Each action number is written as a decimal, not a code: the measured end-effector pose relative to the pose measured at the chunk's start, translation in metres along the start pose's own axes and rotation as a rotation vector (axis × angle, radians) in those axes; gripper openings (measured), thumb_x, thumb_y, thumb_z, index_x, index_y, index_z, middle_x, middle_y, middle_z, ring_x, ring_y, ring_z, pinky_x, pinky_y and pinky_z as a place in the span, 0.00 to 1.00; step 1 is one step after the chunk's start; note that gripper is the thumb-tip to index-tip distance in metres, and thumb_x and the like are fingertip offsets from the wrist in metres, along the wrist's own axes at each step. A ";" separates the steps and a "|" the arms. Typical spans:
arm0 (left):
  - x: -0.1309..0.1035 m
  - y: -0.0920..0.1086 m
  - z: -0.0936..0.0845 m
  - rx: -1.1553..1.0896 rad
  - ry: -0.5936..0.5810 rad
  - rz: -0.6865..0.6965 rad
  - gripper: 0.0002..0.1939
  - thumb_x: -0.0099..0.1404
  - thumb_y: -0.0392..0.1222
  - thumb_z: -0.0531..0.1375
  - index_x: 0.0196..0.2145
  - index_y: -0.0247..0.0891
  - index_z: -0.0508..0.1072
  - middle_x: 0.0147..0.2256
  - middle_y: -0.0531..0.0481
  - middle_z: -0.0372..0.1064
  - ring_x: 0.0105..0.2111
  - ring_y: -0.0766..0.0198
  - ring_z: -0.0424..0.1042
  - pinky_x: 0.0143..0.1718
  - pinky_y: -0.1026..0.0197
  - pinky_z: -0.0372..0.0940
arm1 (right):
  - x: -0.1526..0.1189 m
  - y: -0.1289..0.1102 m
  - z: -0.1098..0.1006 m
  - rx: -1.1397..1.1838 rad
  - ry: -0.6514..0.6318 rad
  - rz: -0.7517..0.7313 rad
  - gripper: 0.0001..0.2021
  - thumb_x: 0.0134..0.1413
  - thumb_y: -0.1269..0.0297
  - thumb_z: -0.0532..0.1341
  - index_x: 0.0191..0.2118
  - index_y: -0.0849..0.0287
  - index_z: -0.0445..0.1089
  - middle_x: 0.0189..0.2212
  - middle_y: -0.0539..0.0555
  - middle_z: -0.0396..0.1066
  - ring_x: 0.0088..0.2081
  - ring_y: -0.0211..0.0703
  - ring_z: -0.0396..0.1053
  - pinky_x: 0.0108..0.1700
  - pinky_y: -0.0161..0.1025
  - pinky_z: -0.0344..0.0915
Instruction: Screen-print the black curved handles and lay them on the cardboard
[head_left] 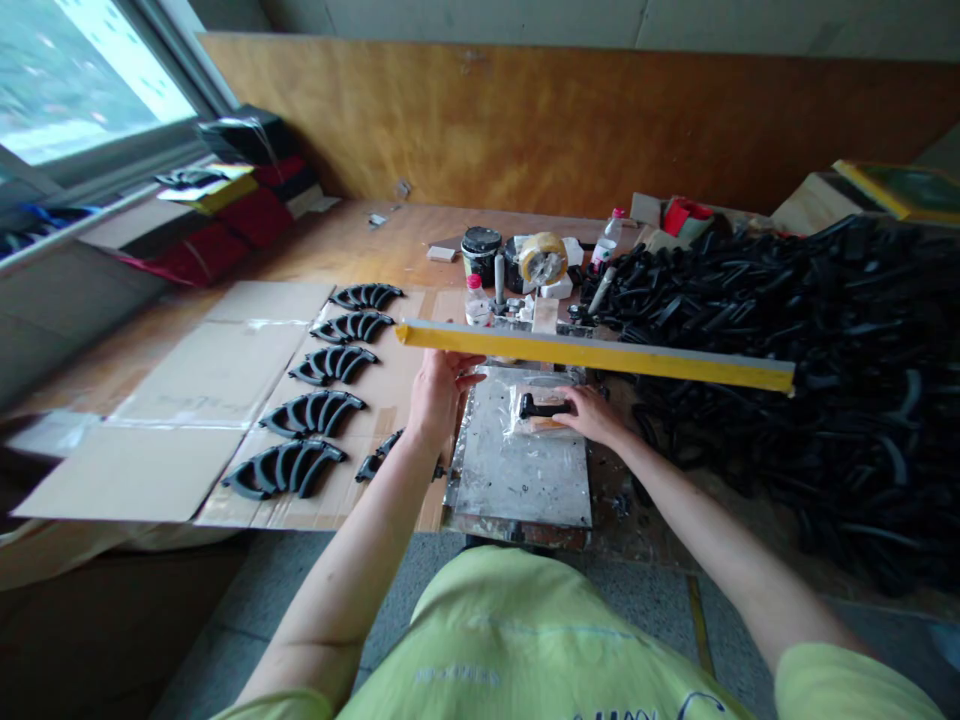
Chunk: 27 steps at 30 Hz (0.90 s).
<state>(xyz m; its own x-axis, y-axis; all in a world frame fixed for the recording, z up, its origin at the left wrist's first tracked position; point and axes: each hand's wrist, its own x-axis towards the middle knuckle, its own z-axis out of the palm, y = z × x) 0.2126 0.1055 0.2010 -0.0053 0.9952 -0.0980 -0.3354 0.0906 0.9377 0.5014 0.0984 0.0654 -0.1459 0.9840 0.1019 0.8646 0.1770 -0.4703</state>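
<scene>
My right hand (591, 413) has its fingers closed on the right end of a black plastic handle (544, 406), which lies on a small taped fixture on a grey metal plate (517, 480). My left hand (442, 395) is at the plate's left edge, just under a long yellow-edged bar (600, 352). Its fingers point right and look apart, with nothing visible in them; the bar partly covers their tops. Left of it, more black handles (379, 458) lie on cardboard, partly hidden by my left forearm.
Fanned rows of black handles (289, 468) sit on flattened cardboard (172, 470) at left. A large heap of black parts (810, 330) fills the right. Behind the bar stand a black tub (481, 252), a tape roll (543, 260) and a red-capped bottle (609, 235).
</scene>
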 end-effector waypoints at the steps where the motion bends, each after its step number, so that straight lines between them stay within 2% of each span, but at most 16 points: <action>1: -0.004 -0.011 -0.001 -0.012 0.014 -0.052 0.31 0.63 0.66 0.51 0.47 0.36 0.70 0.41 0.42 0.76 0.38 0.61 0.75 0.33 0.63 0.70 | -0.005 -0.012 0.008 -0.033 -0.025 -0.058 0.16 0.51 0.63 0.67 0.46 0.56 0.72 0.42 0.56 0.73 0.45 0.47 0.68 0.49 0.44 0.64; 4: -0.031 -0.056 -0.007 0.031 -0.079 -0.407 0.32 0.60 0.65 0.57 0.50 0.35 0.68 0.43 0.38 0.76 0.35 0.58 0.77 0.30 0.60 0.70 | -0.019 -0.057 0.021 -0.090 0.034 -0.062 0.06 0.57 0.64 0.62 0.40 0.57 0.73 0.38 0.57 0.72 0.45 0.49 0.66 0.50 0.46 0.63; 6: -0.054 -0.087 -0.014 0.047 -0.135 -0.603 0.31 0.60 0.63 0.58 0.50 0.35 0.68 0.43 0.37 0.76 0.36 0.56 0.77 0.32 0.58 0.71 | -0.033 -0.089 0.027 -0.065 0.066 -0.117 0.06 0.59 0.63 0.60 0.39 0.57 0.73 0.37 0.58 0.72 0.45 0.51 0.65 0.50 0.47 0.62; 8: -0.075 -0.110 -0.025 0.025 -0.083 -0.658 0.26 0.62 0.61 0.58 0.46 0.35 0.69 0.39 0.40 0.76 0.35 0.57 0.78 0.33 0.58 0.72 | -0.046 -0.112 0.033 0.006 -0.035 -0.302 0.07 0.60 0.64 0.60 0.40 0.56 0.74 0.37 0.57 0.72 0.45 0.49 0.66 0.50 0.45 0.63; 10: -0.091 -0.123 -0.048 0.024 0.004 -0.656 0.21 0.64 0.58 0.58 0.42 0.35 0.70 0.35 0.43 0.76 0.32 0.59 0.78 0.31 0.61 0.71 | -0.055 -0.112 0.033 0.099 -0.179 -0.428 0.08 0.60 0.66 0.59 0.42 0.54 0.75 0.37 0.54 0.73 0.43 0.44 0.68 0.47 0.40 0.64; 12: -0.101 -0.129 -0.083 0.065 0.136 -0.636 0.20 0.66 0.57 0.54 0.40 0.35 0.70 0.34 0.44 0.77 0.31 0.60 0.78 0.29 0.62 0.70 | -0.059 -0.083 0.023 0.105 -0.203 -0.338 0.12 0.60 0.71 0.57 0.44 0.54 0.75 0.38 0.52 0.74 0.41 0.41 0.70 0.45 0.36 0.65; 15: -0.111 -0.134 -0.147 0.141 0.464 -0.545 0.21 0.70 0.55 0.46 0.39 0.35 0.70 0.32 0.44 0.77 0.31 0.61 0.78 0.31 0.62 0.70 | -0.067 -0.002 -0.006 -0.109 -0.083 -0.020 0.19 0.53 0.81 0.54 0.42 0.54 0.76 0.42 0.55 0.74 0.44 0.42 0.70 0.45 0.38 0.65; 17: -0.115 -0.138 -0.182 0.195 0.653 -0.534 0.22 0.72 0.52 0.43 0.38 0.35 0.70 0.32 0.43 0.77 0.31 0.62 0.78 0.31 0.63 0.70 | -0.079 0.055 -0.023 -0.194 -0.157 -0.048 0.18 0.48 0.81 0.55 0.34 0.52 0.77 0.46 0.55 0.74 0.49 0.45 0.68 0.49 0.42 0.65; 19: -0.116 -0.142 -0.205 0.271 0.714 -0.591 0.23 0.71 0.51 0.42 0.35 0.34 0.70 0.31 0.39 0.76 0.29 0.61 0.77 0.29 0.63 0.69 | -0.092 0.102 -0.031 -0.182 -0.221 -0.101 0.16 0.47 0.78 0.56 0.29 0.49 0.76 0.49 0.53 0.73 0.53 0.45 0.67 0.52 0.46 0.64; 21: -0.111 -0.146 -0.215 0.380 0.671 -0.641 0.25 0.71 0.52 0.42 0.33 0.32 0.71 0.30 0.36 0.76 0.27 0.59 0.77 0.26 0.62 0.68 | -0.102 0.134 -0.034 -0.132 -0.273 -0.116 0.16 0.46 0.75 0.56 0.29 0.46 0.76 0.46 0.53 0.75 0.51 0.46 0.69 0.51 0.48 0.65; 23: -0.102 -0.149 -0.220 0.469 0.619 -0.646 0.27 0.69 0.54 0.43 0.31 0.32 0.72 0.27 0.34 0.75 0.25 0.56 0.75 0.24 0.60 0.67 | -0.102 0.146 -0.033 -0.114 -0.251 -0.104 0.14 0.45 0.73 0.57 0.30 0.46 0.76 0.44 0.55 0.76 0.50 0.49 0.70 0.51 0.50 0.65; 24: -0.098 -0.149 -0.221 0.498 0.610 -0.636 0.27 0.68 0.56 0.44 0.30 0.33 0.72 0.24 0.35 0.74 0.23 0.55 0.74 0.23 0.58 0.67 | -0.098 0.144 -0.032 -0.118 -0.217 -0.087 0.13 0.45 0.71 0.58 0.32 0.46 0.76 0.43 0.56 0.76 0.49 0.51 0.71 0.51 0.51 0.66; 27: -0.091 -0.147 -0.226 0.537 0.582 -0.549 0.26 0.64 0.61 0.50 0.30 0.35 0.73 0.18 0.40 0.69 0.19 0.52 0.72 0.20 0.56 0.65 | -0.074 0.109 -0.026 -0.131 -0.078 -0.033 0.11 0.50 0.62 0.60 0.40 0.50 0.75 0.40 0.59 0.76 0.43 0.54 0.72 0.46 0.51 0.68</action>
<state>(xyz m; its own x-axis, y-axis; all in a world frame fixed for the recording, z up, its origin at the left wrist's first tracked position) 0.0497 -0.0070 -0.0034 -0.4911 0.6474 -0.5828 0.0452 0.6871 0.7252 0.6185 0.0439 0.0293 -0.2079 0.9771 0.0450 0.9134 0.2104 -0.3484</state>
